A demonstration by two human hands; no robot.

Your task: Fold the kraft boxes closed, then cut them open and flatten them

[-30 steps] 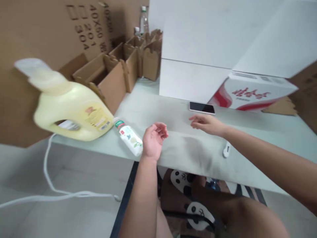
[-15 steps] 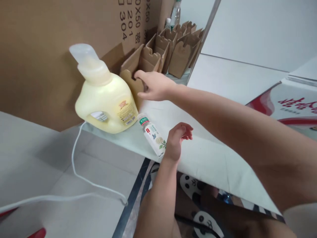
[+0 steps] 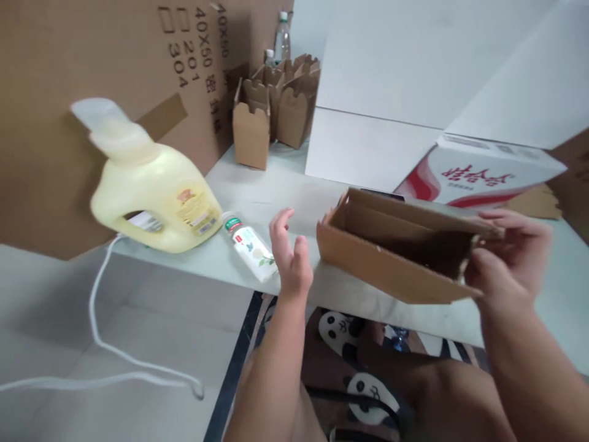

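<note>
My right hand (image 3: pixel 510 258) grips the near right end of an open-topped cardboard box (image 3: pixel 368 261), tilted above the table (image 3: pixel 294 184). The inside of the box is dark, and I make out nothing in it. To the left of the box, my left hand (image 3: pixel 292 261) is raised with its fingers apart, holding nothing. Just left of that hand a clear plastic bottle (image 3: pixel 251 248) with a white label and a green and red band lies on its side. Beyond it stands a large pale yellow detergent jug (image 3: pixel 159 196) with a translucent cap.
Several similar cardboard boxes (image 3: pixel 251 135) stand at the back by a big printed carton (image 3: pixel 41 123), with upright clear bottles (image 3: pixel 282 40) behind them. A white and red carton (image 3: pixel 483 175) sits at the back right. A white cable (image 3: pixel 99 325) hangs at the left.
My right hand has taken a cardboard box from the row at the back and brought it to the right. My left hand has turned, with its fingers more spread. The view has shifted right.
</note>
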